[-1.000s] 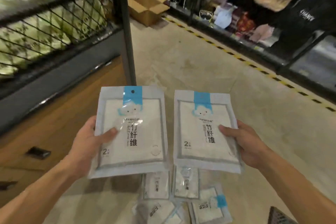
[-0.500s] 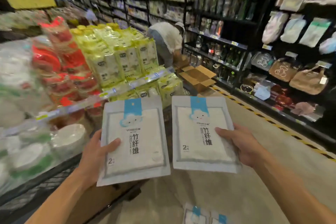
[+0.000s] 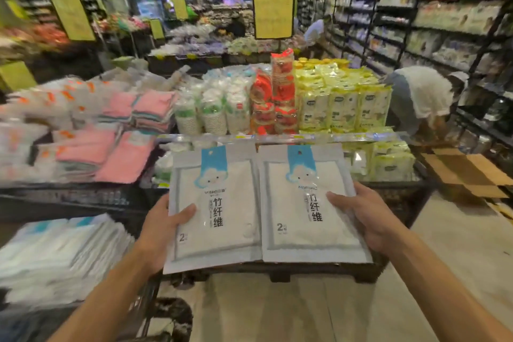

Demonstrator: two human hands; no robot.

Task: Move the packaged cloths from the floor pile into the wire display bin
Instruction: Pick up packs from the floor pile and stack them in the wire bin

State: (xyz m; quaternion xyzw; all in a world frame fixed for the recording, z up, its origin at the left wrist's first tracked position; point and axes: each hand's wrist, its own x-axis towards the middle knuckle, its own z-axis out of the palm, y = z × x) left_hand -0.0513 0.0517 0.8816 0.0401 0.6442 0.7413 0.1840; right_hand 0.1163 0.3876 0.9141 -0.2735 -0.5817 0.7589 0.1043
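Now each grip clamps one cloth pack: left hand (image 3: 159,228) left pack (image 3: 216,208), right hand (image 3: 369,216) right pack (image 3: 308,203).

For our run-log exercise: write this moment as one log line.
left hand: holds left cloth pack | right hand: holds right cloth pack | packs: side by side, raised | wire bin: not yet reached

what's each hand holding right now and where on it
Left hand grips the left cloth pack at its left edge, thumb on the front. Right hand grips the right cloth pack at its right edge.
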